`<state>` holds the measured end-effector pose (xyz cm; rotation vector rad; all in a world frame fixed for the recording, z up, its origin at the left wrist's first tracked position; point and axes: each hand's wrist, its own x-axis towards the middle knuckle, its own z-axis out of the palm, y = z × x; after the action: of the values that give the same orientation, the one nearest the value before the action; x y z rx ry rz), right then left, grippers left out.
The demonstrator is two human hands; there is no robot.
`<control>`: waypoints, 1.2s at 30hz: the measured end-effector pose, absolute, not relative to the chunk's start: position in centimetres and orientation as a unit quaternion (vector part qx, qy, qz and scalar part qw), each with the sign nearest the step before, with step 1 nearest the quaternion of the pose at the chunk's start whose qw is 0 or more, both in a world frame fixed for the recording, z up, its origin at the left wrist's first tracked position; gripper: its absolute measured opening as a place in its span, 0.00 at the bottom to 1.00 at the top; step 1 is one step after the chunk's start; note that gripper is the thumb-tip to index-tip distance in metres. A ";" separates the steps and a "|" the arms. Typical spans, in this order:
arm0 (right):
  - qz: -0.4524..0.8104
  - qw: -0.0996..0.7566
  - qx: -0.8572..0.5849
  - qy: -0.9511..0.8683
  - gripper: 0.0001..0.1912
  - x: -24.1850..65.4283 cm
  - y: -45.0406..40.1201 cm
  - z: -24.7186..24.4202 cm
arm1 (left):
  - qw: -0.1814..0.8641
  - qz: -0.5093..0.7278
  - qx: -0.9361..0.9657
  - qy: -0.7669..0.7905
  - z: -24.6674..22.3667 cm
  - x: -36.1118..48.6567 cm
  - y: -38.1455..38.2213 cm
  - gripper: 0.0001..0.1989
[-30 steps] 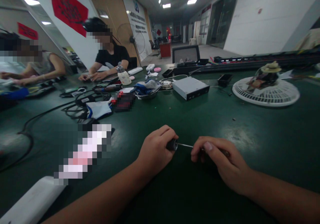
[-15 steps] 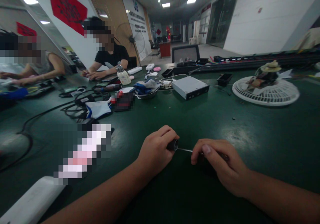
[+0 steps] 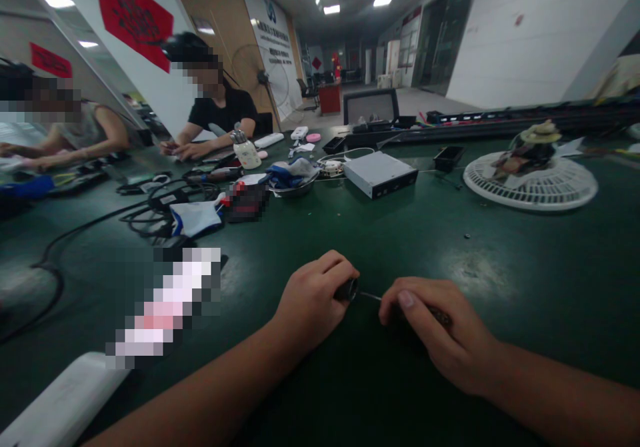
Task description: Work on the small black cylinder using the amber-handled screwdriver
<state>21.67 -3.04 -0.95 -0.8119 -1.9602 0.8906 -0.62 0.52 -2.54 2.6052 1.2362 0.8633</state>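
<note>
Near the middle of the green table, my left hand (image 3: 317,297) is closed around a small dark cylindrical part (image 3: 349,290), whose round end faces right. My right hand (image 3: 435,320) is wrapped round the dark handle of a screwdriver-like tool (image 3: 371,296). The tool's thin metal shaft points left at the dark part. Its tip lies close to the part's end; whether they touch is too small to tell. Most of the handle is hidden by my right fingers.
Beyond my hands are a grey box-shaped drive (image 3: 380,172), a white fan grille (image 3: 530,184) and a bowl with blue-white cloth (image 3: 293,174). Cables and a white cloth (image 3: 197,218) lie left. A white device (image 3: 65,400) sits front left. Two people sit at the far left.
My right hand has shifted slightly left and turned a little. The tool's shaft now shows a small gap from the dark part's end. My left hand is nearly still.
</note>
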 end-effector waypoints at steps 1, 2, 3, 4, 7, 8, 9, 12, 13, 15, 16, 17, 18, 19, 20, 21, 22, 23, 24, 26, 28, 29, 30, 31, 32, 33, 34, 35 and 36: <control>0.352 0.415 -0.323 -0.774 0.17 21.7 -3.1 -1.0 | 0.064 0.287 0.865 0.407 -2.5 -0.6 0.5 0.12; 0.352 0.422 -0.322 -0.771 0.17 21.8 -3.1 -1.1 | 0.062 0.288 0.865 0.406 -2.5 -0.6 0.5 0.12; 0.353 0.427 -0.316 -0.770 0.16 21.8 -3.1 -1.1 | 0.060 0.288 0.865 0.405 -2.5 -0.6 0.5 0.12; 0.356 0.428 -0.307 -0.772 0.16 21.8 -3.1 -1.1 | 0.059 0.288 0.865 0.406 -2.5 -0.6 0.5 0.12; 0.365 0.398 -0.287 -0.792 0.16 21.8 -2.9 -0.9 | 0.057 0.282 0.865 0.412 -2.4 -0.6 0.5 0.13; 0.364 0.385 -0.290 -0.797 0.15 21.7 -2.9 -0.8 | 0.058 0.279 0.865 0.414 -2.4 -0.5 0.4 0.13; 0.361 0.377 -0.299 -0.799 0.16 21.7 -2.9 -0.8 | 0.057 0.277 0.864 0.416 -2.4 -0.5 0.4 0.13; 0.344 0.386 -0.323 -0.793 0.16 21.6 -3.0 -0.8 | 0.055 0.265 0.864 0.424 -2.4 -0.5 0.4 0.14; 0.339 0.392 -0.324 -0.791 0.16 21.6 -3.1 -0.8 | 0.053 0.261 0.864 0.428 -2.4 -0.5 0.4 0.15; 0.331 0.403 -0.327 -0.788 0.16 21.7 -3.2 -1.0 | 0.049 0.258 0.860 0.438 -2.4 -0.5 0.3 0.17; 0.328 0.411 -0.335 -0.782 0.16 21.8 -3.2 -1.1 | 0.048 0.257 0.857 0.445 -2.4 -0.5 0.3 0.17; 0.325 0.422 -0.348 -0.772 0.16 21.8 -3.3 -1.1 | 0.048 0.257 0.852 0.453 -2.4 -0.5 0.3 0.18; 0.323 0.436 -0.363 -0.757 0.15 21.8 -3.2 -1.2 | 0.050 0.256 0.848 0.461 -2.3 -0.5 0.3 0.19; 0.322 0.450 -0.381 -0.741 0.13 21.8 -3.2 -1.4 | 0.054 0.256 0.844 0.469 -2.3 -0.5 0.3 0.19; 0.323 0.463 -0.398 -0.724 0.12 21.8 -3.2 -1.5 | 0.059 0.255 0.840 0.475 -2.2 -0.5 0.3 0.19; 0.324 0.474 -0.412 -0.708 0.11 21.8 -3.2 -1.6 | 0.063 0.256 0.837 0.480 -2.2 -0.5 0.2 0.20; 0.325 0.484 -0.423 -0.693 0.10 21.7 -3.2 -1.8 | 0.066 0.258 0.834 0.484 -2.1 -0.4 0.2 0.20; 0.329 0.494 -0.430 -0.681 0.10 21.7 -3.2 -1.9 | 0.069 0.259 0.832 0.486 -2.0 -0.4 0.2 0.19; 0.333 0.504 -0.434 -0.668 0.10 21.6 -3.2 -2.1 | 0.071 0.260 0.830 0.489 -2.0 -0.3 0.1 0.19; 0.344 0.528 -0.435 -0.643 0.10 21.6 -3.1 -2.4 | 0.074 0.258 0.828 0.493 -1.9 -0.3 0.1 0.18; 0.356 0.541 -0.441 -0.621 0.10 21.5 -2.9 -2.6 | 0.080 0.254 0.828 0.493 -1.9 -0.3 0.0 0.18; 0.362 0.540 -0.448 -0.613 0.10 21.4 -2.8 -2.6 | 0.084 0.252 0.828 0.493 -1.9 -0.3 0.0 0.17; 0.368 0.533 -0.457 -0.610 0.11 21.4 -2.6 -2.5 | 0.087 0.250 0.829 0.493 -1.9 -0.2 0.0 0.17; 0.376 0.517 -0.467 -0.611 0.11 21.4 -2.4 -2.5 | 0.091 0.248 0.830 0.492 -1.9 -0.2 0.0 0.17; 0.384 0.497 -0.476 -0.616 0.12 21.3 -2.2 -2.4 | 0.093 0.245 0.830 0.491 -1.9 -0.2 0.0 0.17; 0.391 0.475 -0.482 -0.623 0.13 21.3 -2.0 -2.3 | 0.093 0.242 0.831 0.491 -1.8 -0.2 0.0 0.17; 0.398 0.456 -0.484 -0.631 0.14 21.3 -1.8 -2.2 | 0.093 0.238 0.832 0.491 -1.8 -0.2 0.0 0.17; 0.404 0.442 -0.484 -0.638 0.14 21.3 -1.7 -2.2 | 0.092 0.236 0.833 0.491 -1.8 -0.2 0.0 0.17; 0.410 0.433 -0.482 -0.643 0.15 21.2 -1.6 -2.2 | 0.092 0.235 0.834 0.491 -1.8 -0.2 0.0 0.17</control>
<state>21.24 -1.63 -2.16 -1.2000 -1.6016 1.0211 -0.21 0.00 -1.82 2.4774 1.4575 0.6980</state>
